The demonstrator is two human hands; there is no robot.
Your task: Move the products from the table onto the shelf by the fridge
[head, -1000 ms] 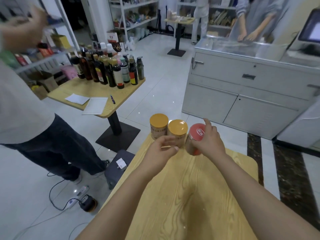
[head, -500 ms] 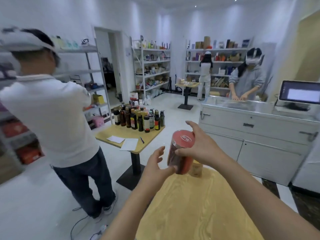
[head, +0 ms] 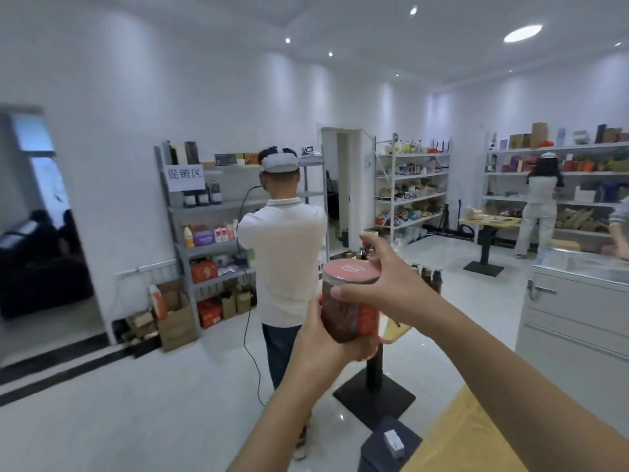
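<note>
Shelves [head: 204, 208] behind; left hand [head: 325, 340], right hand [head: 386, 284], close grip round jar [head: 350, 313]

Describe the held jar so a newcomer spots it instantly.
Find the person in the white shirt standing mid-room, back to the camera. Just right of them, in the foreground, the left hand and right hand hold up a jar. It is clear with dark contents and a red lid, unlike the narrow-necked bottles behind it.
</note>
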